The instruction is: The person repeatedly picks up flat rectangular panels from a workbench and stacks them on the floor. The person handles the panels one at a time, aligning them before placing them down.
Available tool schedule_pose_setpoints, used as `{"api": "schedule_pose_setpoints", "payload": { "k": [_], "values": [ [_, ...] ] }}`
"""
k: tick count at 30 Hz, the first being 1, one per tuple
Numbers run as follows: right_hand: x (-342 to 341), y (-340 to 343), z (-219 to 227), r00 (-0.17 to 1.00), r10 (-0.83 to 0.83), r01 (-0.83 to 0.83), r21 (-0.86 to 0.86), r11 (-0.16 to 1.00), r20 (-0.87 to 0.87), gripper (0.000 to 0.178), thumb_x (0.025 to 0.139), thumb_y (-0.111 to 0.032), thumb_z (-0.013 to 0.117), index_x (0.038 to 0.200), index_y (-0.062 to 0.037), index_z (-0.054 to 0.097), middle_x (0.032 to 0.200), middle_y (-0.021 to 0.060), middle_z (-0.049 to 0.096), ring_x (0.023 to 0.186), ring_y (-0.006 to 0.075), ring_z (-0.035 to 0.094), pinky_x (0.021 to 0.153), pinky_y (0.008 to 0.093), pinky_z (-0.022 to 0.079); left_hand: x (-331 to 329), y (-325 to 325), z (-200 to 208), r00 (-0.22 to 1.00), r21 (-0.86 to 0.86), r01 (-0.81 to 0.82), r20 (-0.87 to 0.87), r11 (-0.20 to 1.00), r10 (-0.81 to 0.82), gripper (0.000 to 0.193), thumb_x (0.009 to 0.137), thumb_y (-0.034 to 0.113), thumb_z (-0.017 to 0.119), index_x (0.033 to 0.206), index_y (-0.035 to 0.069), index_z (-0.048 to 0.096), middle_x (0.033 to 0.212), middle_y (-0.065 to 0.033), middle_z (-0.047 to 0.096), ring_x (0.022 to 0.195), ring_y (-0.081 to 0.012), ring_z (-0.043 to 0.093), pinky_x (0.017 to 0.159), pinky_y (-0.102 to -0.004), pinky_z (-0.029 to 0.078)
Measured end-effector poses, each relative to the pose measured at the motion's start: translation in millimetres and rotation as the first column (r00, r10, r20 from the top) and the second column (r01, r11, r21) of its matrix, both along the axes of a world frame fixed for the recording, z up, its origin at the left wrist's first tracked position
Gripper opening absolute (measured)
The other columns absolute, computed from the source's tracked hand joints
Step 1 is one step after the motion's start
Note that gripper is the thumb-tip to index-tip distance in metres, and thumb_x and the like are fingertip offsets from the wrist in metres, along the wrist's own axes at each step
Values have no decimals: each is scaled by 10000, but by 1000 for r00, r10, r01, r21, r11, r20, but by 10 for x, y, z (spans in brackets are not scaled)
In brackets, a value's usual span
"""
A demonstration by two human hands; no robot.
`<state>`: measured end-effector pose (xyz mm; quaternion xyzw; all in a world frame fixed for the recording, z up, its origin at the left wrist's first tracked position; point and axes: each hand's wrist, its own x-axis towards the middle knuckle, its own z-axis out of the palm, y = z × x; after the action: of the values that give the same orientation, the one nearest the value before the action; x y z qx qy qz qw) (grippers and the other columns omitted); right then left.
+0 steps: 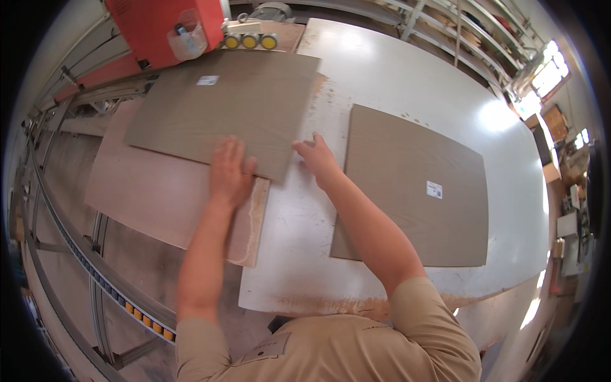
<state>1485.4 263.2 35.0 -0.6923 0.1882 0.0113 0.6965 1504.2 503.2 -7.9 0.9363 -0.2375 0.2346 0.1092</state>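
A flat grey-brown wood-grain panel (254,108) with a small white label lies at the left, partly over a pale pinkish board (153,191). My left hand (230,172) rests on the panel's near edge, its fingers stretched out flat on the top face. At the panel's right edge is my right hand (318,162), fingers apart and partly bent, one fingertip at or against that edge. A second, similar panel (407,191), also labelled, lies on the white tabletop (394,76) beside my right forearm.
A red machine housing (165,25) with a clear plastic holder (186,41) stands at the far left, with yellow-faced round buttons (251,41) beside it. Metal rails with a roller track (102,280) run along the left. Racks (458,38) line the back.
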Motion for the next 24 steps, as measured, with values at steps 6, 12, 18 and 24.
{"api": "schedule_pose_setpoints", "payload": {
  "k": [6, 12, 18, 24],
  "values": [
    [-244, -27, 111, 983, -139, 181, 478, 860, -123, 371, 932, -80, 606, 1274, -1, 489, 1180, 140, 607, 1060, 261, 615, 886, 415, 547, -358, 129, 484, 948, -443, -37, -299, 896, -109, 552, 936, 306, 566, 1346, -54, 477, 1427, -270, 437, 1344, -411, 385, 1148, -471, 271],
    [-1066, -333, 455, 971, -229, 234, 459, 857, -67, 413, 935, -72, 597, 1317, -2, 455, 1212, 128, 589, 1081, 231, 608, 907, 386, 537, 446, 1354, 479, 756, -698, -613, -380, 371, 533, 680, 907, 310, 613, 1407, -69, 347, 1413, -263, 422, 1349, -393, 366, 1130, -462, 296],
    [-1904, -681, 641, 937, -348, 316, 474, 822, -20, 410, 937, -68, 585, 1323, -8, 459, 1204, 114, 600, 1069, 211, 611, 897, 365, 533, 457, 1522, 428, 874, -813, -483, -467, -326, -132, 481, 910, 235, 624, 1276, -29, 454, 1218, -164, 551, 1101, -282, 567, 894, -411, 517],
    [-2711, -1416, 390, 906, -422, 381, 389, 839, 23, 412, 934, -96, 595, 1323, -5, 494, 1198, 110, 627, 1046, 199, 625, 904, 338, 516, 57, 1051, 575, 776, -791, -608, -573, -67, -263, 322, 930, 249, 608, 1157, 24, 577, 1110, -115, 632, 1016, -235, 623, 825, -384, 541]
  ]
}}
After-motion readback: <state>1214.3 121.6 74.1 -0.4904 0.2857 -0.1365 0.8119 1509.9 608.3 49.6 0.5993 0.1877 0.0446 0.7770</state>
